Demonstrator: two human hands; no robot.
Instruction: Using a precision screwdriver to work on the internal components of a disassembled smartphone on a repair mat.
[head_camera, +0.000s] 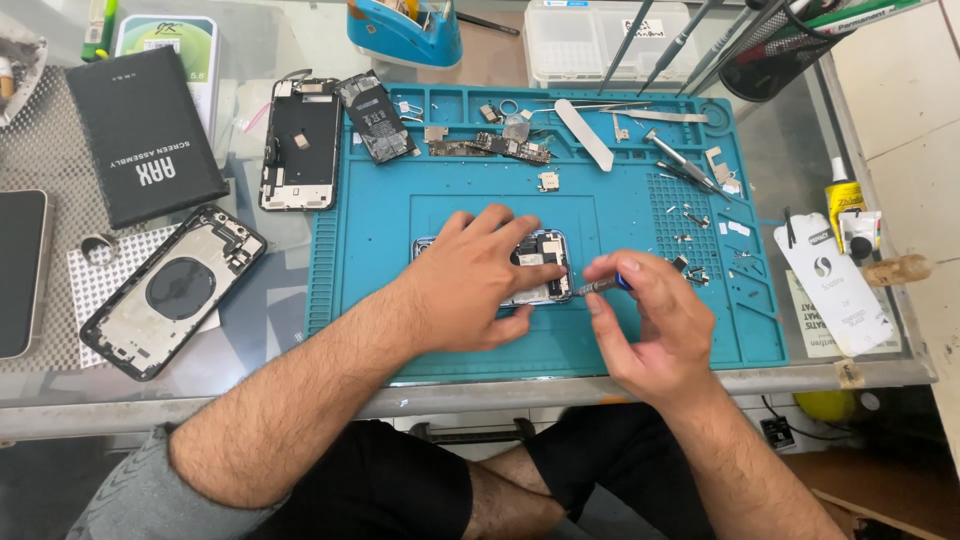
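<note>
An opened phone body (545, 262) lies in the middle of a blue repair mat (380, 220). My left hand (480, 280) lies flat over most of it and presses it down, so only its right end with the inner parts shows. My right hand (650, 320) pinches a small screwdriver (598, 286) with a blue grip. The tip of the tool rests at the phone's right edge.
A phone battery (376, 117), a circuit board (490, 146), a white pry tool (584, 133), tweezers (685, 165) and loose screws lie on the mat. Left of it are two phone frames (300, 140) (172, 290), a black box (145, 135) and a glue bottle (845, 200) at right.
</note>
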